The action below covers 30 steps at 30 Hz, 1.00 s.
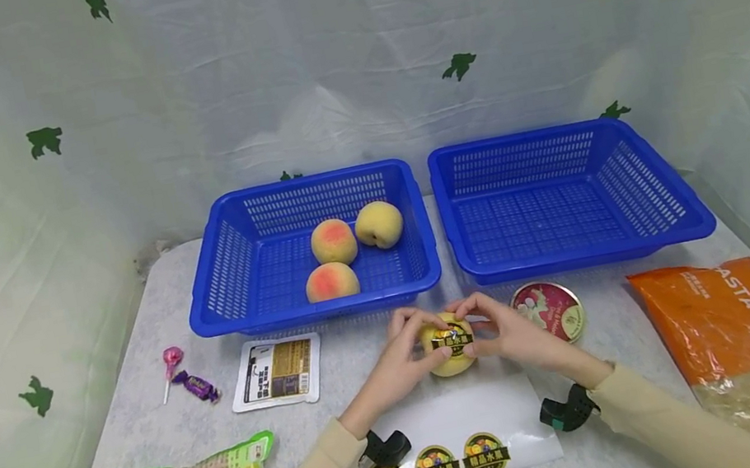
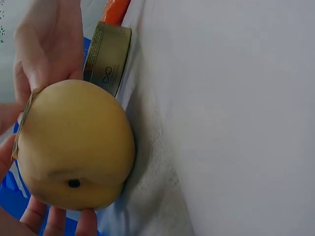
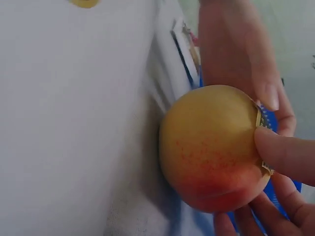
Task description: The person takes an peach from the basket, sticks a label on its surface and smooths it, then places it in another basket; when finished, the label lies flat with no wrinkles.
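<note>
Peach Gripped Between Both Hands, Label Under Thumbs

The peach (image 1: 451, 368) is located at the far edge of the label sheet (image 1: 467, 414), near the middle of the table (image 1: 630, 356). A round label (image 1: 453, 341) sits on its upper side; in the wrist views, the label edges stand slightly off the skin. The left hand (image 1: 400, 359) grips the fruit from the left, fingers curved and spread to its width, thumb on the label. The right hand (image 1: 513, 335) grips the opposite side, fingers similarly bent, thumb at the label.

Clearances: the sheet carries three printed labels (image 1: 436, 467) along its near edge. The round can (image 1: 560, 310) lies just beside the right hand. Table surface shows between the left hand and the white packet (image 1: 277, 372), and between the can and the orange bag (image 1: 732, 338). The left basket (image 1: 321, 310), holding three peaches (image 1: 334, 241), and the right basket (image 1: 590, 256) stand beyond the hands, separated by a narrow gap
</note>
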Tool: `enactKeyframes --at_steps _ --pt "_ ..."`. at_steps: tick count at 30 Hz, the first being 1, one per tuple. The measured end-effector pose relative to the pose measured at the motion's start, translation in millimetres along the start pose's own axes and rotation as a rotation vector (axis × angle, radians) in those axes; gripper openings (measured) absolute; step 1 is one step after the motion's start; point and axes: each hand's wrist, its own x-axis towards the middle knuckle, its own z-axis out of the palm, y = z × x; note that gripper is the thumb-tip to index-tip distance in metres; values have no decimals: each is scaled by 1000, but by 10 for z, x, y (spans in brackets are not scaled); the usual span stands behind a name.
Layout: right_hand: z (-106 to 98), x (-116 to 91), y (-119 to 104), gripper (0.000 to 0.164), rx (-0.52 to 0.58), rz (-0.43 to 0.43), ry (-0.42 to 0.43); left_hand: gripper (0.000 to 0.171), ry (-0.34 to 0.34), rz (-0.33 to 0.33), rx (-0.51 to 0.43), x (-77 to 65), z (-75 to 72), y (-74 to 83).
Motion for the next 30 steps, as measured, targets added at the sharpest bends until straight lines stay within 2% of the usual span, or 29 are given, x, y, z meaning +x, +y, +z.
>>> enactKeyframes --at_steps 4,10,14,17,24,27,30 --pt "20 -14 25 32 -82 -63 13 33 18 14 93 15 32 12" --pt "8 -21 53 19 3 -44 46 32 39 24 119 26 66 23" --pt "7 -17 50 17 4 -33 63 33 42 26 144 31 76 19" --pt "19 -27 18 14 5 -28 69 34 14 28 122 21 55 18" --pt "71 -81 -218 8 -29 -34 88 41 -100 11 49 -9 -40 -12" --pt "51 -99 -236 10 -12 -22 87 45 -116 1 41 -16 -56 -22" --pt "-36 -143 -194 15 -2 -55 94 49 -116 1 60 -24 -60 -19"
